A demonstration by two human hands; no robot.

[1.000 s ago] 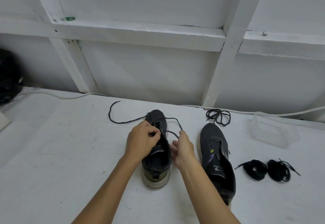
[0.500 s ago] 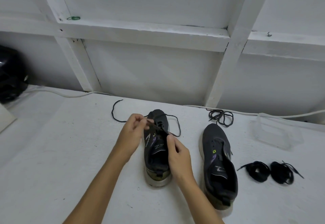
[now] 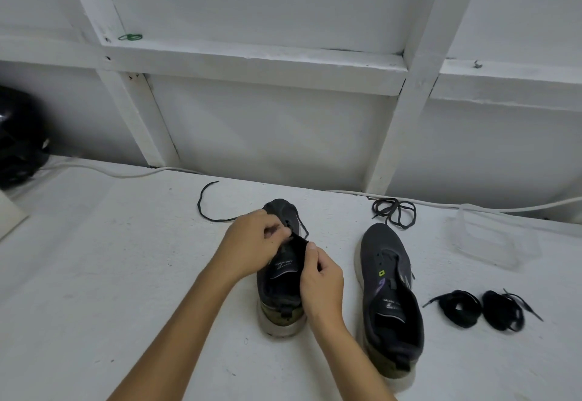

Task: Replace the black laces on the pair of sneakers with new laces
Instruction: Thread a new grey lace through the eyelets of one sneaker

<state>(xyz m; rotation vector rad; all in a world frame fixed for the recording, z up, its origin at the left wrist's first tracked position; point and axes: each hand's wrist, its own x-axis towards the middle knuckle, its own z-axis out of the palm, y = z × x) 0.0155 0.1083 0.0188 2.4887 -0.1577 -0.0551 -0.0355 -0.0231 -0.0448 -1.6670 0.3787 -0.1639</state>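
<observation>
Two sneakers on the bench, both toes toward the back edge.

Far left edge: dark rounded object, cut off, can't identify. White cable runs along the back edge.

Left of centre: loose end of the old black lace trails from the left sneaker toward the back edge. Left hand sits over the eyelets, fingers curled in a narrow pinch, apparently on that lace near the tongue. Right hand pinches the tongue or collar from the right side, thumb on top. Exact contact points are hidden under the fingers.

Step, my read: unlacing the left sneaker, lace partly out. Next move needs a steady pull through the remaining eyelets with the right hand holding the upper down so the shoe doesn't lift.

Right of centre: right sneaker looks lace-free; its heel is near the front edge. Removed lace is piled just behind its toe.

Right side: two coiled black bundles, likely the new laces, beside the right sneaker. Clear plastic container behind them, hard to read against the white.

How many eyelets are still threaded can't be seen.
</observation>
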